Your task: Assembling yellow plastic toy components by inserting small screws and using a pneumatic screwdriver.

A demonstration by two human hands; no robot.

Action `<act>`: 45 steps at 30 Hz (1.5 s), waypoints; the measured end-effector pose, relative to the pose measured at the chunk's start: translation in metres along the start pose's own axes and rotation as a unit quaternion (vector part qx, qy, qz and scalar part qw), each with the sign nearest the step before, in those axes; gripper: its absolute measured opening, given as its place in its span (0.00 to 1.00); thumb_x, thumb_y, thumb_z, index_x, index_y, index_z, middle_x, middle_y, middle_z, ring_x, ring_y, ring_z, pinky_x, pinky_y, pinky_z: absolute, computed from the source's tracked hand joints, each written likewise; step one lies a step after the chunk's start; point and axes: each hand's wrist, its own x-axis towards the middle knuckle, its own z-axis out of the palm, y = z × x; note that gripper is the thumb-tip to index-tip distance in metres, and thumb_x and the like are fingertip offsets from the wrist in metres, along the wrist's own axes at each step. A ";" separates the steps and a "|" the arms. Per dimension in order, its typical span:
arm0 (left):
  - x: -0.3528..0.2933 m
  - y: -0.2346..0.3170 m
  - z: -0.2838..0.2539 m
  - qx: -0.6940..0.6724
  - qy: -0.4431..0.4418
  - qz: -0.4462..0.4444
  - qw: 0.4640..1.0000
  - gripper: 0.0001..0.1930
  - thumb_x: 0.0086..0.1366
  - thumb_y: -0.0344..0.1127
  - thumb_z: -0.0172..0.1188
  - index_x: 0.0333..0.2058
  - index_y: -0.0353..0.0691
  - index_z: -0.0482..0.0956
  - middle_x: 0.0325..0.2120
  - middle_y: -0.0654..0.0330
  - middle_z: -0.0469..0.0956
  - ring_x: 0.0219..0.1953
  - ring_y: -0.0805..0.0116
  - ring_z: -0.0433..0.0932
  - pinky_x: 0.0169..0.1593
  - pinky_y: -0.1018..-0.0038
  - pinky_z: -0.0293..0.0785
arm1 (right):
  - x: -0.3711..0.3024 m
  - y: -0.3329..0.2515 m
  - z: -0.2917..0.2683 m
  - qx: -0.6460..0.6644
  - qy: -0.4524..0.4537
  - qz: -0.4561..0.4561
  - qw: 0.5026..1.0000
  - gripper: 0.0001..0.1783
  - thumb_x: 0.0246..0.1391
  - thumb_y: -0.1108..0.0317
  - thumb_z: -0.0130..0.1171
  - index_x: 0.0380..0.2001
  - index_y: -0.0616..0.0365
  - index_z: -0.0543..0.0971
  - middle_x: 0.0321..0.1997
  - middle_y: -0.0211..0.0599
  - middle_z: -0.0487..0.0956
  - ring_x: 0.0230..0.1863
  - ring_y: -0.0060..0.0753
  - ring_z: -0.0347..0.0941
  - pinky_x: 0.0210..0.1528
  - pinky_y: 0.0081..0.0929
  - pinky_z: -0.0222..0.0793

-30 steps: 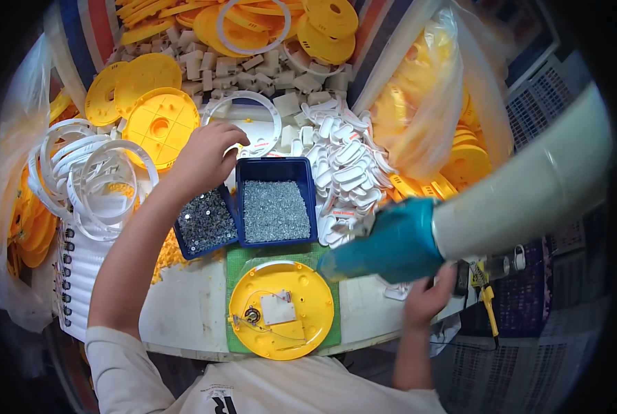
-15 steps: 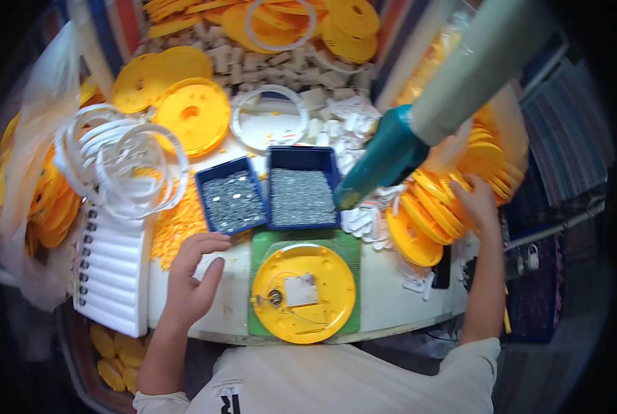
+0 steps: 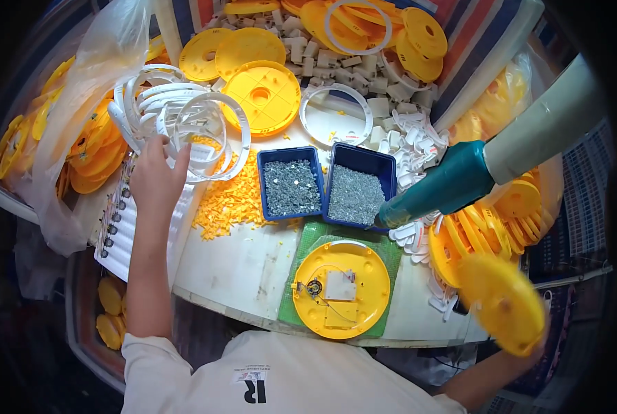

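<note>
Since half a second ago, the right hand (image 3: 542, 334) has come away from the row of yellow discs (image 3: 470, 231) at the table's right edge, bringing one yellow disc (image 3: 502, 303) with it. That disc is blurred and tilted, out by the front right corner of the table (image 3: 239, 279). The hand is closed on its rim, mostly hidden behind it. The left hand (image 3: 158, 176), which was beside the screw boxes, is now up at the heap of white rings (image 3: 163, 100) near the table's left edge. Its thumb stands apart from the fingers; I cannot tell whether the fingertips touch a ring.

At the front edge lies a green mat (image 3: 293, 303), and on it, flat and open side up, a wired yellow disc (image 3: 363, 265) with a white block (image 3: 340, 286), a black round part (image 3: 314, 288) and thin wires inside. Just behind the mat, the left blue box (image 3: 262, 190) and the right blue box (image 3: 363, 157) hold small metal pieces. A teal tool (image 3: 439, 183) on a pale pipe (image 3: 553, 121) points at the right box's front right corner. Orange bits (image 3: 229, 203) are scattered left of the boxes.
</note>
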 end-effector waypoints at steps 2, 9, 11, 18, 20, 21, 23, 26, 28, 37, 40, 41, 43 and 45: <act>0.007 0.008 0.011 0.037 -0.024 0.017 0.999 0.18 0.66 0.49 0.66 0.44 0.40 0.81 0.35 0.55 0.84 0.36 0.52 0.84 0.39 0.58 0.79 | 0.010 -0.058 0.071 0.357 -0.113 0.159 0.914 0.44 0.63 0.32 0.51 0.46 0.73 0.81 0.40 0.58 0.83 0.44 0.52 0.81 0.50 0.44 0.77; 0.035 0.027 -0.018 -0.058 -0.017 0.009 0.998 0.11 0.70 0.41 0.63 0.41 0.40 0.83 0.35 0.53 0.84 0.34 0.54 0.85 0.38 0.61 0.79 | -0.001 -0.103 0.166 0.490 -0.363 0.380 0.696 0.56 0.56 0.23 0.53 0.58 0.75 0.76 0.56 0.54 0.81 0.57 0.46 0.80 0.60 0.36 0.74; 0.036 0.044 -0.042 -0.221 0.069 0.149 0.961 0.08 0.71 0.34 0.61 0.43 0.38 0.84 0.35 0.55 0.84 0.33 0.58 0.84 0.37 0.67 0.78 | 0.001 -0.113 0.185 0.534 -0.338 0.427 0.647 0.53 0.61 0.27 0.51 0.62 0.74 0.71 0.58 0.53 0.80 0.60 0.45 0.78 0.62 0.36 0.73; -0.019 0.124 -0.156 -0.319 -0.267 0.518 0.748 0.10 0.59 0.34 0.66 0.39 0.42 0.82 0.36 0.62 0.78 0.38 0.68 0.79 0.39 0.69 0.74 | 0.018 -0.139 0.246 0.579 -0.316 0.589 0.466 0.35 0.76 0.48 0.38 0.71 0.69 0.63 0.66 0.53 0.74 0.66 0.45 0.73 0.71 0.42 0.68; -0.035 0.161 -0.129 -0.340 -0.351 0.594 0.639 0.09 0.58 0.36 0.64 0.38 0.43 0.82 0.37 0.63 0.77 0.39 0.66 0.79 0.43 0.66 0.73 | 0.005 -0.122 0.262 0.602 -0.320 0.584 0.441 0.32 0.77 0.50 0.37 0.70 0.65 0.64 0.65 0.50 0.75 0.65 0.42 0.75 0.69 0.40 0.70; -0.054 0.172 -0.125 -0.348 -0.353 0.621 0.608 0.09 0.58 0.36 0.63 0.38 0.44 0.82 0.37 0.64 0.76 0.40 0.65 0.78 0.46 0.64 0.73 | 0.005 -0.127 0.260 0.629 -0.335 0.561 0.422 0.30 0.78 0.52 0.35 0.70 0.62 0.66 0.64 0.46 0.76 0.63 0.38 0.76 0.67 0.38 0.72; -0.091 0.177 -0.099 -0.301 -0.320 0.629 0.642 0.10 0.59 0.37 0.62 0.38 0.45 0.82 0.36 0.65 0.75 0.42 0.64 0.78 0.51 0.63 0.72 | 0.005 -0.131 0.278 0.627 -0.369 0.539 0.425 0.29 0.78 0.53 0.36 0.70 0.62 0.66 0.64 0.46 0.76 0.63 0.39 0.76 0.68 0.38 0.72; -0.084 0.179 -0.100 -0.282 -0.255 0.634 0.673 0.14 0.60 0.39 0.65 0.44 0.44 0.82 0.44 0.63 0.78 0.50 0.63 0.78 0.56 0.62 0.71 | 0.012 -0.136 0.273 0.599 -0.374 0.501 0.501 0.29 0.78 0.53 0.37 0.69 0.62 0.66 0.64 0.45 0.77 0.64 0.39 0.76 0.69 0.38 0.71; -0.065 0.166 -0.115 -0.320 -0.249 0.556 0.726 0.27 0.59 0.49 0.70 0.53 0.40 0.81 0.54 0.56 0.79 0.58 0.58 0.77 0.61 0.59 0.70 | 0.013 -0.133 0.267 0.582 -0.366 0.476 0.548 0.29 0.78 0.53 0.38 0.69 0.62 0.67 0.64 0.45 0.77 0.64 0.40 0.76 0.69 0.38 0.71; -0.141 0.038 -0.045 -0.619 -0.623 -0.135 0.459 0.48 0.64 0.53 0.71 0.71 0.29 0.59 0.68 0.52 0.67 0.69 0.62 0.66 0.72 0.64 0.62 | 0.036 -0.107 0.283 0.466 -0.491 0.495 0.546 0.30 0.78 0.49 0.39 0.62 0.64 0.75 0.52 0.42 0.83 0.51 0.35 0.81 0.54 0.30 0.77; -0.167 0.047 -0.040 -0.661 -0.580 -0.205 0.430 0.40 0.68 0.43 0.64 0.71 0.28 0.59 0.67 0.49 0.69 0.67 0.60 0.70 0.71 0.63 0.65 | 0.039 -0.109 0.267 0.363 -0.484 0.342 0.719 0.32 0.77 0.47 0.38 0.60 0.64 0.77 0.47 0.39 0.83 0.46 0.29 0.80 0.45 0.26 0.76; -0.170 0.050 -0.041 -0.666 -0.556 -0.238 0.437 0.38 0.69 0.40 0.62 0.71 0.27 0.59 0.67 0.48 0.69 0.67 0.59 0.71 0.71 0.63 0.66 | 0.041 -0.109 0.258 0.356 -0.395 0.276 0.801 0.33 0.76 0.44 0.39 0.57 0.64 0.79 0.43 0.36 0.83 0.43 0.25 0.79 0.40 0.24 0.75; -0.173 0.059 -0.047 -0.694 -0.519 -0.262 0.426 0.37 0.69 0.40 0.61 0.70 0.26 0.59 0.66 0.47 0.71 0.66 0.58 0.72 0.70 0.63 0.67 | 0.049 -0.107 0.242 0.358 -0.320 0.227 0.847 0.31 0.70 0.44 0.52 0.52 0.64 0.82 0.39 0.37 0.83 0.39 0.25 0.79 0.36 0.24 0.74; -0.172 0.061 -0.050 -0.707 -0.485 -0.269 0.439 0.37 0.68 0.38 0.61 0.70 0.26 0.59 0.66 0.46 0.71 0.67 0.57 0.72 0.70 0.62 0.68 | 0.055 -0.115 0.228 0.197 -0.305 0.076 0.929 0.26 0.59 0.52 0.68 0.49 0.64 0.83 0.31 0.38 0.82 0.30 0.29 0.79 0.31 0.25 0.73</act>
